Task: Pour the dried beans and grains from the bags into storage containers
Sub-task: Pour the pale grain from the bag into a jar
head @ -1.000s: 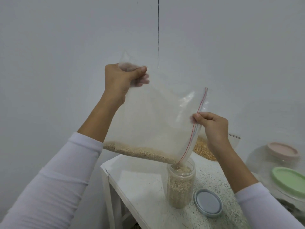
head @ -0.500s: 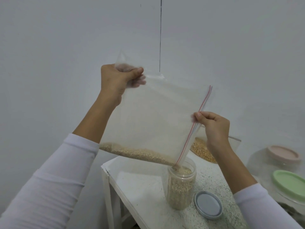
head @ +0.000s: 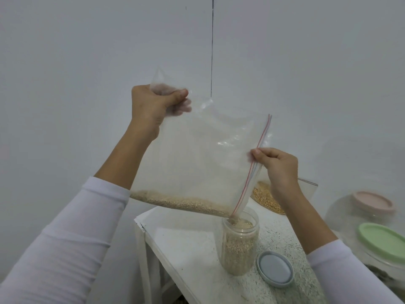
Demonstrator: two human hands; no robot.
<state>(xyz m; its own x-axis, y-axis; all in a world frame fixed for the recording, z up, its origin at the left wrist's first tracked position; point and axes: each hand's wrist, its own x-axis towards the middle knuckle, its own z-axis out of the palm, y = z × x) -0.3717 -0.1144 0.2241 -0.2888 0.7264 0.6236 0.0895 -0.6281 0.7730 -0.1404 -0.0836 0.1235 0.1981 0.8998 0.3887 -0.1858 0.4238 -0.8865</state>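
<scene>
A clear zip bag [head: 203, 154] hangs tilted above the table, with a thin band of pale grain [head: 179, 204] along its lower edge. My left hand [head: 153, 106] grips its raised bottom corner. At the red zip edge, my right hand [head: 278, 167] pinches the bag's mouth. The lowest corner of the mouth sits inside the open top of a clear jar [head: 240, 244], which is nearly full of the same grain.
The jar's grey lid [head: 275, 268] lies on the white speckled table [head: 186, 249] right of the jar. A second bag with yellow grain [head: 266, 196] sits behind my right hand. Containers with a pink lid [head: 372, 202] and a green lid [head: 383, 240] stand at right.
Both hands have kept their grip on the bag and the band of grain in it has thinned slightly. The bag's mouth stays in the jar.
</scene>
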